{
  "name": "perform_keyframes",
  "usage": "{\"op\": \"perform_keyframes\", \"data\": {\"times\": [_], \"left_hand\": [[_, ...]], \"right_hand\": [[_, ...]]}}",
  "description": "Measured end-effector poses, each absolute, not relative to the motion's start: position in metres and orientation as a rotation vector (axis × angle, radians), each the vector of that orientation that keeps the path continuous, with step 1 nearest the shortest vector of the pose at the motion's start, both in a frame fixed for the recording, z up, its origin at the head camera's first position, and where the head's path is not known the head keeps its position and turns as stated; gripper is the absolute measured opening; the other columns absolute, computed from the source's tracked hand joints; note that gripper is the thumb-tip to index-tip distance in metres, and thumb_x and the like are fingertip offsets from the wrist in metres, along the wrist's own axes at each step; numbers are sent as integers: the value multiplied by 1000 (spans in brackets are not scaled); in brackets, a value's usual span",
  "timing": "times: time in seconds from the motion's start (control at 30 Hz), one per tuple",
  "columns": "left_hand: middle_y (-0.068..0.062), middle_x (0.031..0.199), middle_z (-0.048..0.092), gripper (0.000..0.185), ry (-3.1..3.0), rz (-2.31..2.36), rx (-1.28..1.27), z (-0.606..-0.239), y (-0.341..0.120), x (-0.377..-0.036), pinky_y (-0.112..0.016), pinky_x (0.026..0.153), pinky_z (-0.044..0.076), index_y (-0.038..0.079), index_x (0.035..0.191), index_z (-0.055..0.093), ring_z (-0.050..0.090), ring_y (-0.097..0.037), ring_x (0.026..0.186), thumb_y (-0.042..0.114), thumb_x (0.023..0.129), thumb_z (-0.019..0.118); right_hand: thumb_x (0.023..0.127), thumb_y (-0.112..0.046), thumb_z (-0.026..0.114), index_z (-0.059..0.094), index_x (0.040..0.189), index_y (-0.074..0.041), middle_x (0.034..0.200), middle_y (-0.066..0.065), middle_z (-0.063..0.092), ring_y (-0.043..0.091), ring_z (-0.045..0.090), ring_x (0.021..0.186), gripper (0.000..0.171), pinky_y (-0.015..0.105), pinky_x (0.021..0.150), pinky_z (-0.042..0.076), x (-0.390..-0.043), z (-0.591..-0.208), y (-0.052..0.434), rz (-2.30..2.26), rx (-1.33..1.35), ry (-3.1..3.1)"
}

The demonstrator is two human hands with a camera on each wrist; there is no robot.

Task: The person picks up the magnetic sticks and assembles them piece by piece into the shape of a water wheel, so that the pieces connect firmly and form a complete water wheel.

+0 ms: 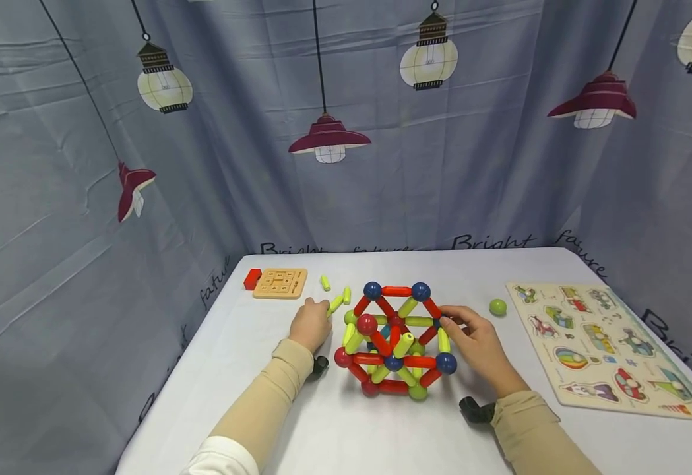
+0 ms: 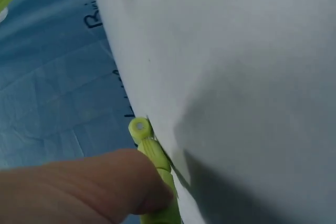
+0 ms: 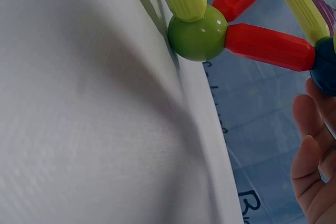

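Steadying the rod-and-ball frame [image 1: 394,343] at mid-table, my right hand [image 1: 481,343] curls its fingers round a blue ball and yellow-green rod on its right side. My left hand [image 1: 310,323] pinches a loose yellow-green rod [image 1: 335,304] just left of the frame; the left wrist view shows the fingertips [image 2: 152,195] closed on it. More loose rods [image 1: 325,283] lie nearby, a green ball [image 1: 497,307] sits well apart on the right. Risk, as I judge it: the joints look like they only butt together, so a sideways push could detach a strut or collapse a face.
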State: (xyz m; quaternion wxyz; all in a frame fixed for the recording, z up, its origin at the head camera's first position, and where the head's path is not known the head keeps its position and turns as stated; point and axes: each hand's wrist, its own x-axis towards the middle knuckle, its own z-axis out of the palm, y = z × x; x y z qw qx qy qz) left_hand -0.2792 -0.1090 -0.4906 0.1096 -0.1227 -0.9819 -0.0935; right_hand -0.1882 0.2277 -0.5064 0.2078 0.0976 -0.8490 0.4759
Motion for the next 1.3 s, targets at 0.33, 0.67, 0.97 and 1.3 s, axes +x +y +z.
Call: {"op": "perform_keyframes", "data": {"times": [0.33, 0.67, 0.97, 1.3], "left_hand": [[-27, 110, 61, 35, -2961, -241, -342, -472, -112, -263, -40, 64, 59, 3, 129, 67, 67, -30, 76, 13, 95, 71], [3, 102, 72, 28, -2422, -1147, -931, -355, -61, -193, -32, 82, 55, 14, 115, 64, 68, -15, 95, 22, 93, 79], [19, 97, 75, 28, -2499, -566, -1190, -372, 0, -162, -42, 105, 34, 25, 104, 71, 64, -2, 105, 41, 85, 84], [16, 90, 75, 29, -2441, -308, -1095, -393, 16, -154, -50, 104, 33, 23, 101, 72, 64, -7, 107, 46, 86, 82]], "right_hand": [[105, -28, 62, 70, 127, -15, 113, 2, 72, 6, 57, 96, 27, 23, 77, 48, -184, -514, 226, 1353, 259, -2384], [105, -27, 61, 69, 128, -17, 111, 2, 72, 6, 57, 96, 27, 22, 77, 47, -188, -507, 227, 1344, 287, -2361], [105, -30, 60, 68, 130, -15, 118, 2, 71, 7, 57, 98, 30, 23, 78, 48, -193, -499, 228, 1325, 319, -2372], [106, -31, 60, 68, 131, -16, 120, 2, 71, 7, 58, 99, 30, 24, 79, 48, -190, -499, 231, 1331, 288, -2387]]}}
